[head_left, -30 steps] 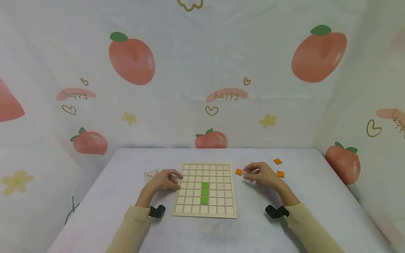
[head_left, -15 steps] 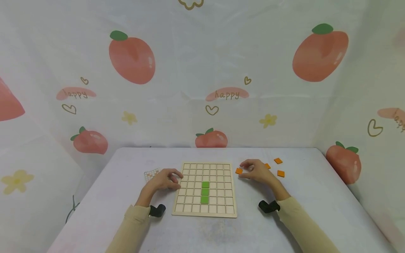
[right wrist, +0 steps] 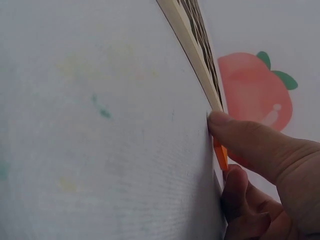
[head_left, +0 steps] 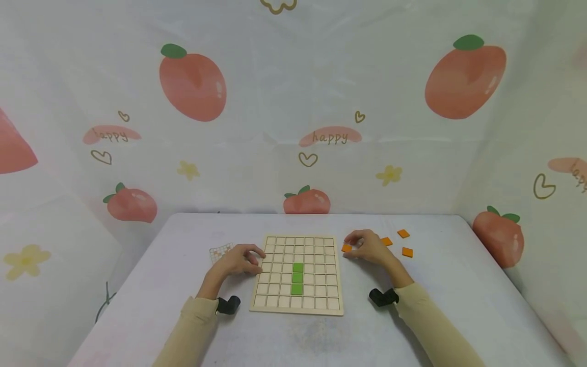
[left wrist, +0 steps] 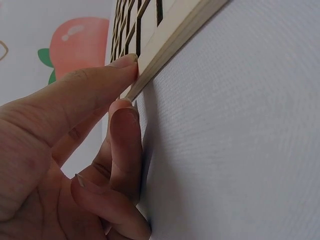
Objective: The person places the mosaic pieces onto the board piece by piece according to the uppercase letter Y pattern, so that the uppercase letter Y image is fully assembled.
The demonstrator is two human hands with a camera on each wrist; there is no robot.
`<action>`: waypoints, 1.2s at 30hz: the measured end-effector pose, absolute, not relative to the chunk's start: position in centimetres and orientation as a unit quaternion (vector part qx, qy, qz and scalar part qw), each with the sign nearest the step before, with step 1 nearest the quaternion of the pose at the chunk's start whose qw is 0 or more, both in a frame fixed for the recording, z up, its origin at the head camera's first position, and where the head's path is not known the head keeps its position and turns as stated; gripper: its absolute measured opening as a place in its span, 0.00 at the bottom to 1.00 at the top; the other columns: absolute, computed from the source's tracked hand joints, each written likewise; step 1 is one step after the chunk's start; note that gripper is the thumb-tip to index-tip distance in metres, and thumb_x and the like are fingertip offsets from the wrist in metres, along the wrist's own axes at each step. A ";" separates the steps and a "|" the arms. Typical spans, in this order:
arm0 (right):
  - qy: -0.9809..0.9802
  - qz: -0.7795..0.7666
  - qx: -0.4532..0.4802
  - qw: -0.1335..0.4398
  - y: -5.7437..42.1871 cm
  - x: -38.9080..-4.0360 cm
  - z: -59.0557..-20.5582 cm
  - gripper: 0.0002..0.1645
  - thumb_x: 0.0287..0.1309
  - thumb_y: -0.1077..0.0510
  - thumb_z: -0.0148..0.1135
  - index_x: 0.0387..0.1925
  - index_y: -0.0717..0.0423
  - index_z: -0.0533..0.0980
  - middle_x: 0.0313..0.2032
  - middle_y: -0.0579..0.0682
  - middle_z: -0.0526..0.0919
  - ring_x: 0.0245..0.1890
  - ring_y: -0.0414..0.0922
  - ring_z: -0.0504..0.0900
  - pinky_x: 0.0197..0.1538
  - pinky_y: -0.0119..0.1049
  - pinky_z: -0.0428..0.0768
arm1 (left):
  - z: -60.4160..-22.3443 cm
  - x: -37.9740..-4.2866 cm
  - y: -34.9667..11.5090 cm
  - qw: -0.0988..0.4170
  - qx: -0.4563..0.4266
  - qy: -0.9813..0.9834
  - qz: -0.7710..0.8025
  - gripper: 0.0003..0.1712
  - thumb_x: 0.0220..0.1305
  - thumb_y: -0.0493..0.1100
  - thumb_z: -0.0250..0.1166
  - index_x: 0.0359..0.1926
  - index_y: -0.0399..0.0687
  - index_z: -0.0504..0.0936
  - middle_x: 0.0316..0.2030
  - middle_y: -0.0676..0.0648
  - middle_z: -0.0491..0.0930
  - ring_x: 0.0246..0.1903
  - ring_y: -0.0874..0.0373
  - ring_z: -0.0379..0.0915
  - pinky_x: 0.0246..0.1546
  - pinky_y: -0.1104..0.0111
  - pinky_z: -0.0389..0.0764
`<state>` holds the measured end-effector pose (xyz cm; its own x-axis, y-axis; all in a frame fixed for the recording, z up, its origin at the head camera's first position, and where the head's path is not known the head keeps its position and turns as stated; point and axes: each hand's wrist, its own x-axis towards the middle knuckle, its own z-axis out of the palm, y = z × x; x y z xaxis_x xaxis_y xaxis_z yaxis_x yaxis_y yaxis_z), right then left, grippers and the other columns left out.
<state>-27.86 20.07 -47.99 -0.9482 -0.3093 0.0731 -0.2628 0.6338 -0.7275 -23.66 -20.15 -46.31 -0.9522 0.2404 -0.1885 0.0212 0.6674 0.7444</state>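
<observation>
Head view shows the wooden grid board (head_left: 309, 279) with three green tiles (head_left: 297, 278) seated in its middle column; filling looks only partly done, since four orange ones lie off it. One orange tile (head_left: 346, 248) is just beside the board's right edge, pinched between thumb and finger of the right hand (head_left: 371, 248); three loose tiles (head_left: 387, 241) lie farther right. Relaxed fingers of the left hand (head_left: 237, 259) touch the board's left edge, near a patterned card (head_left: 221, 251). Only the right wrist view shows the green speck (right wrist: 104, 114) beside the board; neither wrist view shows the green tiles.
</observation>
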 end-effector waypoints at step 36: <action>0.873 -0.460 -0.156 0.046 19.8 -27.8 -47.5 0.15 0.50 0.65 0.77 0.41 0.61 0.84 0.36 0.51 0.80 0.30 0.46 0.76 0.30 0.38 0.75 | -46.3 -23.6 -20.1 0.131 0.071 0.900 0.409 0.20 0.51 0.34 0.78 0.47 0.46 0.86 0.31 0.48 0.77 0.30 0.55 0.71 0.31 0.64 0.70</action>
